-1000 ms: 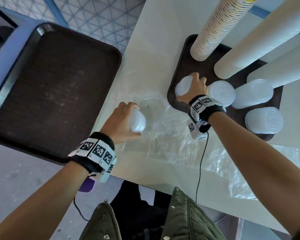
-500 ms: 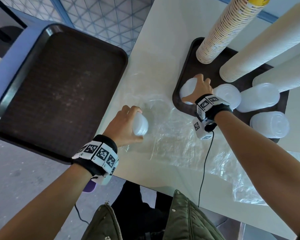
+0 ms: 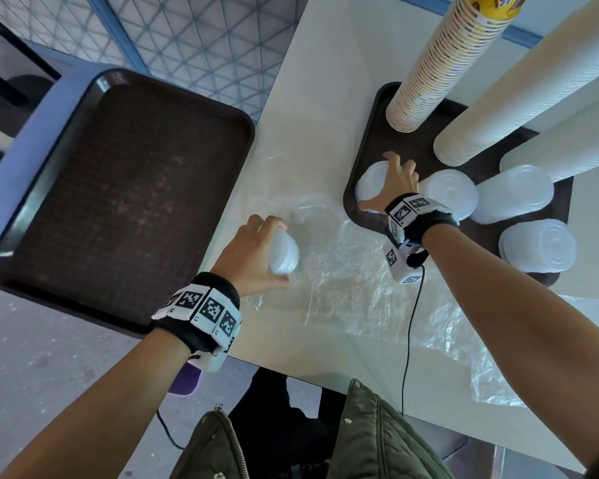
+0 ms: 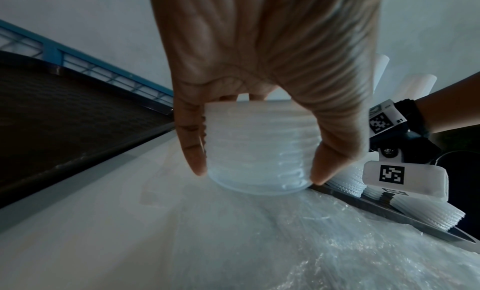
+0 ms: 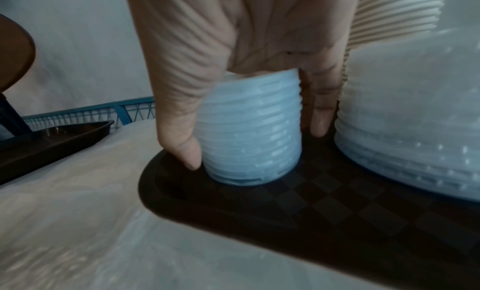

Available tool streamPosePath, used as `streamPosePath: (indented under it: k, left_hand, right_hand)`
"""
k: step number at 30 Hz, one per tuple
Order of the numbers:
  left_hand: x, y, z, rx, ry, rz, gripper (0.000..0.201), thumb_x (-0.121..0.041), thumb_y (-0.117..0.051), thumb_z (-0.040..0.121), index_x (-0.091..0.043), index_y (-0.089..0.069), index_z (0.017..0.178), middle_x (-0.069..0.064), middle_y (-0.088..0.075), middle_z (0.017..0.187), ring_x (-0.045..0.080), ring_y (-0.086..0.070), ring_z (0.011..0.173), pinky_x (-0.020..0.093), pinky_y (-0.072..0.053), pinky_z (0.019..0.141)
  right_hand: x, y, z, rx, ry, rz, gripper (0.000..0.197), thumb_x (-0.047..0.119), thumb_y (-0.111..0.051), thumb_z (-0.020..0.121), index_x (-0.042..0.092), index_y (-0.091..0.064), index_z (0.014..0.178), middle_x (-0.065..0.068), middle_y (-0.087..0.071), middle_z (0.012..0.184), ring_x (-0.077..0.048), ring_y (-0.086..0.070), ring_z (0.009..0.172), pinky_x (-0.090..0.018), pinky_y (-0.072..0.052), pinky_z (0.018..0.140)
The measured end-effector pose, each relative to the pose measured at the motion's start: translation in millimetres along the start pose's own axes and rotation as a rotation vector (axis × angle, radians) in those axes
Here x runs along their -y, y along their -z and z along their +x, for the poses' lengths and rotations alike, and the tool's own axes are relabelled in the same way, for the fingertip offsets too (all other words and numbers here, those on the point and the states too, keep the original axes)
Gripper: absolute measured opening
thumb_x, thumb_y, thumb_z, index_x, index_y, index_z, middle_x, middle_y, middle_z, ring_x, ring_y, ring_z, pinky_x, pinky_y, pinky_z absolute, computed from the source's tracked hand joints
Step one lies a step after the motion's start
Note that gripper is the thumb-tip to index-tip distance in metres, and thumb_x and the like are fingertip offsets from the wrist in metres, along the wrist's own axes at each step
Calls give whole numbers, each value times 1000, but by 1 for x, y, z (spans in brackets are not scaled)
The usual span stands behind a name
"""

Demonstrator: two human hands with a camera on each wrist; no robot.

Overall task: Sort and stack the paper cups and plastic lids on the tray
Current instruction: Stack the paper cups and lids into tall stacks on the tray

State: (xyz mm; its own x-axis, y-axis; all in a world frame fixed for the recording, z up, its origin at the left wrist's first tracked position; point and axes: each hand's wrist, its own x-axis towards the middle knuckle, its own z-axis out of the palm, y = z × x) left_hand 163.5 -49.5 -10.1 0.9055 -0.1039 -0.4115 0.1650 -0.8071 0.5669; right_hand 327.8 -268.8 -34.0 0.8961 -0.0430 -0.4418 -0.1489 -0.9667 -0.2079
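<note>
nearest me, my left hand (image 3: 253, 252) is wrapped round a short stack of plastic lids (image 3: 283, 252), held just over the crinkled clear wrap (image 3: 353, 281) on the pale counter (image 3: 312, 98), not yet on a tray. further out, my right hand (image 3: 391, 183) has thumb and fingers closed on a second lid stack (image 5: 250, 130) standing at the near corner of the loaded tray (image 3: 367, 133). i judge the sort well along: three more lid stacks (image 3: 514, 193) sit there, with tall paper cup columns (image 3: 440, 63) behind them. left to do, i think, is bringing in the stack in my left hand. a second dark tray (image 3: 118, 195) lies bare to the left, and beyond the counter there is blue mesh fencing (image 3: 187, 39).
</note>
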Motion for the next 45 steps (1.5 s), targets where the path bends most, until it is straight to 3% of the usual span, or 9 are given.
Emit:
streamPosePath:
  k: [5,8,11,16,20,27,31,36,45]
  left_hand:
    - [-5,3,6,9,-29,8,76,-24,-79,62,-19,-38,125,7,-40,120,25,-46,106,30,-43,83]
    - [-14,6,17,14,-57,11,75,-24,-80,61,-19,-38,124,8,-40,119,27,-47,107,29,-42,82]
    - [-31,12,34,5,-68,15,77,-25,-79,62,-20,-37,126,8,-40,120,27,-47,108,31,-43,85]
    - [-73,17,70,-43,-101,46,81,-27,-80,60,-16,-37,127,11,-40,119,30,-47,106,33,-41,86]
    - [-111,19,102,-51,-162,124,76,-24,-79,58,-11,-40,121,15,-42,116,35,-49,104,43,-46,88]
    - [-160,10,147,12,-209,339,74,-26,-76,61,-12,-37,122,15,-38,118,33,-45,106,41,-46,82]
    - [-170,0,158,72,-211,439,77,-26,-77,61,-12,-35,124,14,-37,121,33,-44,109,41,-45,81]
    - [-170,-10,161,102,-188,482,78,-25,-78,61,-13,-35,125,13,-37,123,32,-43,110,38,-44,76]
    - [-168,-20,158,62,-169,533,85,-18,-79,59,-15,-32,130,14,-33,128,33,-39,115,36,-42,68]
  right_hand:
    - [3,8,-17,-93,74,-37,110,41,-81,60,20,-15,145,-16,-31,136,-34,-33,126,-46,-39,100]
    - [1,15,-42,-205,178,-2,99,39,-76,66,18,-20,145,-16,-34,136,-33,-33,126,-42,-37,100]
    - [-15,9,-78,-311,291,113,74,26,-71,73,14,-37,138,-16,-43,129,-32,-42,118,-39,-43,89]
    - [-74,-38,-137,-265,354,128,50,21,-78,68,8,-60,112,-19,-56,108,-36,-58,94,-42,-54,67]
    - [-105,-71,-161,-170,278,41,63,34,-84,58,15,-57,112,-22,-59,110,-40,-61,97,-48,-54,72]
    - [-120,-91,-164,1,249,-115,84,63,-79,46,29,-51,118,-21,-60,120,-38,-63,103,-52,-55,76]
    - [-124,-93,-159,35,251,-158,81,65,-80,40,29,-65,111,-19,-62,115,-35,-65,100,-50,-55,73]
    - [-126,-92,-157,-23,298,-139,85,63,-80,40,29,-53,114,-18,-59,115,-34,-64,100,-49,-54,76]
    - [-125,-94,-157,-50,302,-136,85,63,-81,39,29,-54,113,-17,-59,115,-33,-63,101,-49,-54,77]
